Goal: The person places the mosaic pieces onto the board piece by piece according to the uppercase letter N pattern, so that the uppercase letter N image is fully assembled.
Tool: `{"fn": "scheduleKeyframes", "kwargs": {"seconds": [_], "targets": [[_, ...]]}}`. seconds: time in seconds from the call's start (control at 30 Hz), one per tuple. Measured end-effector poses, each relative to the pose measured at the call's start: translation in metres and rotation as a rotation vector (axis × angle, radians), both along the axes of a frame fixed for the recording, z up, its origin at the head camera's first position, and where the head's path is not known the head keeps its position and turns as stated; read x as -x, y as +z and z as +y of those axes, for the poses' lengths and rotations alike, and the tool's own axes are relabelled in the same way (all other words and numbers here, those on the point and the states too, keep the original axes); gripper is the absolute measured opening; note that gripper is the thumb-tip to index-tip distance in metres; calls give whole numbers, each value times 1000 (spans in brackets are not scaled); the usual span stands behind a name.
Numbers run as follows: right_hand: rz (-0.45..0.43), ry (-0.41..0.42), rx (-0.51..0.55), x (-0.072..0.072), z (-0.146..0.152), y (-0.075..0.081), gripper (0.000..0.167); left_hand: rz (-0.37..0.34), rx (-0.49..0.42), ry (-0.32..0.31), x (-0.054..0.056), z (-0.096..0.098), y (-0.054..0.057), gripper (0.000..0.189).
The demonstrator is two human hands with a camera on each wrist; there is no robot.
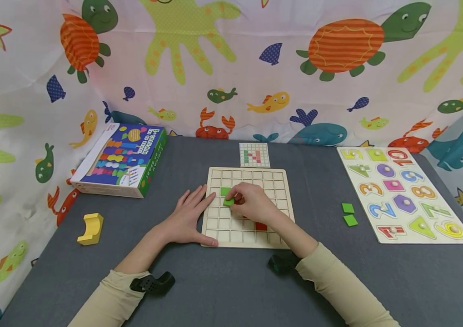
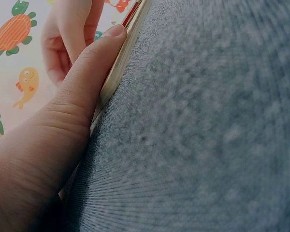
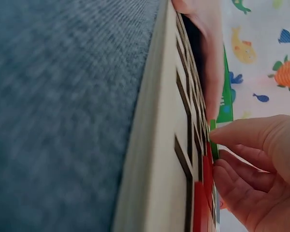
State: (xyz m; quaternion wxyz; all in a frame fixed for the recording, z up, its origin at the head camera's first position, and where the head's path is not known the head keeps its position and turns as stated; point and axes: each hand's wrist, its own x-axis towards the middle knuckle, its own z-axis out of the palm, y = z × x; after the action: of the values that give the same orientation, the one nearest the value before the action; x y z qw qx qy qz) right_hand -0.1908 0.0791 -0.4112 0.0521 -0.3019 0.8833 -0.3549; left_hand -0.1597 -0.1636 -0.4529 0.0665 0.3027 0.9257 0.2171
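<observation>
A yellow block (image 1: 94, 229) lay left of your left hand (image 1: 187, 219), which rested spread on the wooden board (image 1: 224, 224). A green tile (image 1: 227, 202) was pinched in your right hand (image 1: 252, 203) over it; two green squares (image 1: 350, 220) lay farther right.

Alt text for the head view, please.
A person's right hand pinches a green tile at a gridded wooden board; the left hand rests at its left edge. Two loose green tiles and a number puzzle lie to the board's right.
</observation>
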Motion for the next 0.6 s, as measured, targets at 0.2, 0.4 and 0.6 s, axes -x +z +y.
{"fn": "scheduleKeyframes", "kwargs": {"seconds": [0.2,0.4,0.6], "targets": [[49,16,-26,0,-8,0,17,12,-9,-9,-1,0,0,122],[31,31,4,-1,-8,-2,17,13,-18,-11,-1,-1,1,121],[5,5,24,-2,-3,-3,18,10,-24,-12,-1,-1,1,121]]}}
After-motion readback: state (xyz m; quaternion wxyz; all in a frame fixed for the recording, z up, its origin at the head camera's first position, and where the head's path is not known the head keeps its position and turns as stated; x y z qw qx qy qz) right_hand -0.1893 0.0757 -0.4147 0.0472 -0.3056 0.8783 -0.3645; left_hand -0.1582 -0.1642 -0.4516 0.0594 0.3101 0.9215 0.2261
